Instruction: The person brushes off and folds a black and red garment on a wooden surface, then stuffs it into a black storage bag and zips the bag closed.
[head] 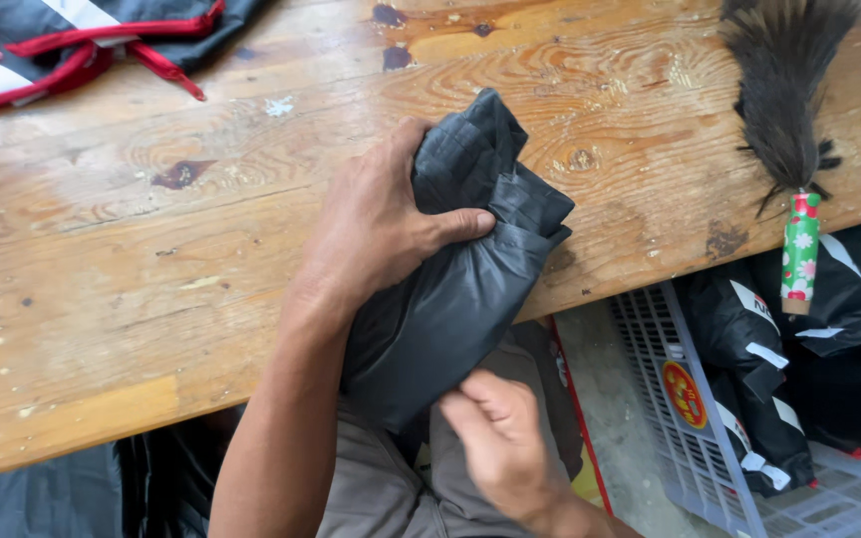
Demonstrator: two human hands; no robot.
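My left hand clamps the folded dark garment at the wooden table's near edge; my right hand pinches its hanging end. Open tabletop lies left; a feather duster right, crate below.

The left hand covers part of the folded dark grey cloth, and the cloth's lower end is hidden behind the right hand, so it cannot be told how that end is gripped. Beyond the cloth, the counter runs off the top edge. The black and red garment is cut at the upper left corner. The crate and the feather duster's top are cropped.
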